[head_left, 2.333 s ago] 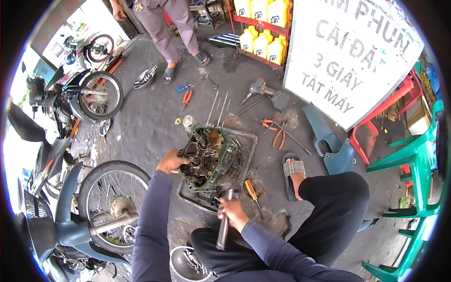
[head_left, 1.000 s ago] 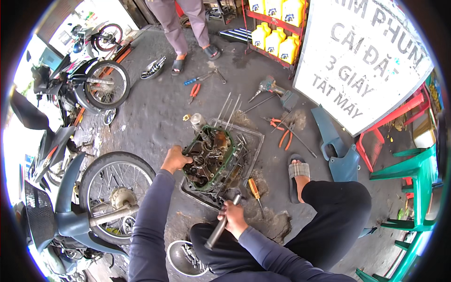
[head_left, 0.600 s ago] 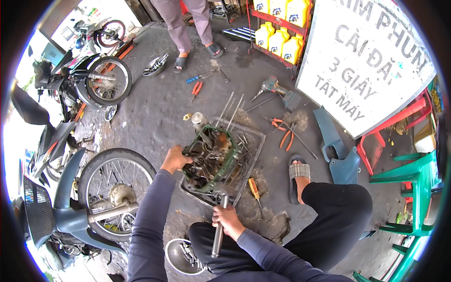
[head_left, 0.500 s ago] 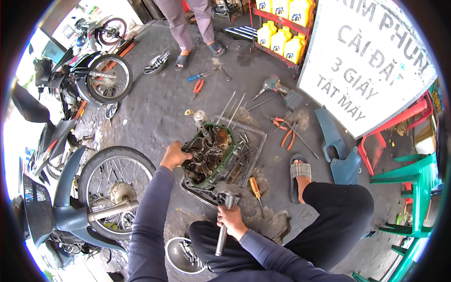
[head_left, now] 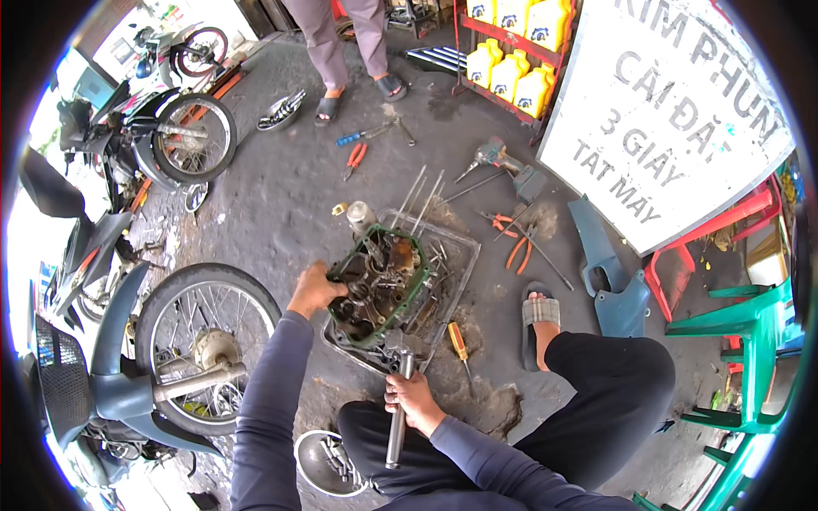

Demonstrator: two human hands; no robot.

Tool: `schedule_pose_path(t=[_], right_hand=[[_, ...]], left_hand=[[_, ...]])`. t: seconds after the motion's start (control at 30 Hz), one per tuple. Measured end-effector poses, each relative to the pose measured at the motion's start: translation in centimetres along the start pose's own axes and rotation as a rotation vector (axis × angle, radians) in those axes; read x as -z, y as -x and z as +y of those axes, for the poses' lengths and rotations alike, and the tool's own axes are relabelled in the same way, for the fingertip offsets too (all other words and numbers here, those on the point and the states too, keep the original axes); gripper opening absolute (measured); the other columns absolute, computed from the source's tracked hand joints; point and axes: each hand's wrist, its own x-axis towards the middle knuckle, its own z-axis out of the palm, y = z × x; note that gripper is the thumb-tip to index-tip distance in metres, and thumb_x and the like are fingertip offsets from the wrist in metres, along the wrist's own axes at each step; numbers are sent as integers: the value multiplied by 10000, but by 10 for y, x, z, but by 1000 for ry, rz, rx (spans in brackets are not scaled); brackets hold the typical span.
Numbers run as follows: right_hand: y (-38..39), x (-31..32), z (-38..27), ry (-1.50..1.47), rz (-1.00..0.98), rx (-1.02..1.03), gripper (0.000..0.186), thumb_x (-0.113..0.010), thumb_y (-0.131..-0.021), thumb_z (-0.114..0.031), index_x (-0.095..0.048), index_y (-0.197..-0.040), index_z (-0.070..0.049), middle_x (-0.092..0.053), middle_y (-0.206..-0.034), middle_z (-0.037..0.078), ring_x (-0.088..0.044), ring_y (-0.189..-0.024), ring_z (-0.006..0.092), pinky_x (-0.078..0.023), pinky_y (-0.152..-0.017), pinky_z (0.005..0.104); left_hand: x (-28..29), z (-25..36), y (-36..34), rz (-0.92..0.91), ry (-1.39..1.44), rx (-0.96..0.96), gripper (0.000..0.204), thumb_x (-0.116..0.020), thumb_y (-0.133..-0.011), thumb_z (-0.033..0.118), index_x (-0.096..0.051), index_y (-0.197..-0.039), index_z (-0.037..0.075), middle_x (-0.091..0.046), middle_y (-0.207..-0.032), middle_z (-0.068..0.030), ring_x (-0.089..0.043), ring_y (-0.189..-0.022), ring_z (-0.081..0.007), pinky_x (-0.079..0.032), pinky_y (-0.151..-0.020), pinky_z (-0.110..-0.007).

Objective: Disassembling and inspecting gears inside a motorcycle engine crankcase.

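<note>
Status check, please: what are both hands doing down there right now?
Left hand grips engine block in tray. Right hand holds metal hammer, head against block. Screwdriver lies nearby.

Engine case (head_left: 375, 289): cast metal, dull and oil-blackened, with a green gasket-like rim. Tray (head_left: 456, 255) beneath it: thin sheet metal, matt and grimy. Tool (head_left: 396, 417) in the right hand (head_left: 415, 400): smooth steel shaft, satin sheen. Left hand (head_left: 313, 289): bare, with a knit cloth sleeve. Floor (head_left: 281, 196): rough concrete, oil-stained. Screwdriver (head_left: 460, 345): glossy orange plastic handle. Chairs (head_left: 750, 341): smooth green plastic. Bowl (head_left: 328, 464): polished metal.
</note>
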Motion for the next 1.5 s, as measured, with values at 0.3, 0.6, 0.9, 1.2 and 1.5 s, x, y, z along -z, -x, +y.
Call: schedule_pose_path(t=[0.3, 0.6, 0.9, 1.2, 1.5], right_hand=[[13, -7, -10, 12, 129, 53, 202, -564, -895, -85, -440, -737, -103, -381, -600, -16, -405, -470, 93, -329, -405, 272], [-15, 30, -90, -357, 298, 130, 231, -511, -911, -125, -427, -696, -115, -356, -556, -27, -356, -436, 80, -322, -400, 226], [-18, 37, -124, -79, 145, 316, 179, -593, -865, -77, -465, -741, -98, -383, -575, -43, -382, -437, 71, -329, -400, 262], [-29, 34, -120, -199, 47, 150, 130, -547, -861, -62, -464, -762, -68, -392, -601, -25, -369, -446, 79, -306, -398, 263], [-22, 32, -131, 106, 47, 176, 132, -550, -856, -43, -449, -774, -70, -390, -584, -22, -379, -437, 77, -311, -378, 263]], left_hand=[[-7, -18, -9, 50, -114, -50, 594, -791, -555, 271, -579, -984, -80, -658, -888, -268, -668, -812, -374, -530, -737, -401], [-7, -22, -8, 74, -90, -103, 573, -785, -541, 273, -564, -939, -74, -648, -834, -269, -664, -831, -380, -513, -745, -418], [-8, -22, -5, 95, 27, -53, 537, -791, -536, 245, -570, -918, -61, -651, -827, -252, -662, -815, -373, -513, -730, -406], [-11, -20, 3, 127, 78, -87, 548, -785, -543, 240, -563, -940, -65, -652, -840, -244, -661, -800, -377, -520, -722, -396], [-12, -17, 8, 94, 128, -31, 521, -781, -579, 185, -539, -952, -87, -648, -851, -254, -682, -712, -307, -545, -588, -381]])
